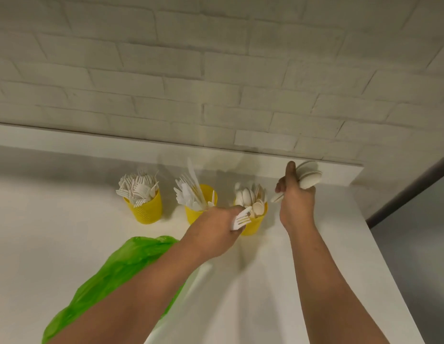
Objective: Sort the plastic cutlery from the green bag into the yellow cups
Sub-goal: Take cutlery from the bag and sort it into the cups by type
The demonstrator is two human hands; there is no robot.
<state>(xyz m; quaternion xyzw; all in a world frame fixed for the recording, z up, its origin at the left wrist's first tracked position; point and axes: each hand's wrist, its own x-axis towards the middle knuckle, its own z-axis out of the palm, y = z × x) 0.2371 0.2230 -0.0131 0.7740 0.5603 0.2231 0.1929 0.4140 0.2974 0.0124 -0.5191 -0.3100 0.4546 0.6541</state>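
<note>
We are gripping a bundle of spoons in the right hand and holding one fork in the left hand; the spoon cup is standing between them. The fork cup is standing well left of both hands, the green bag lying under the left forearm. Spoons should be going in handles first.

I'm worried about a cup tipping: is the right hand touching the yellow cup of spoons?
Apart. The head view shows bare table between the right hand, gripping spoons, and the spoon cup.
</note>
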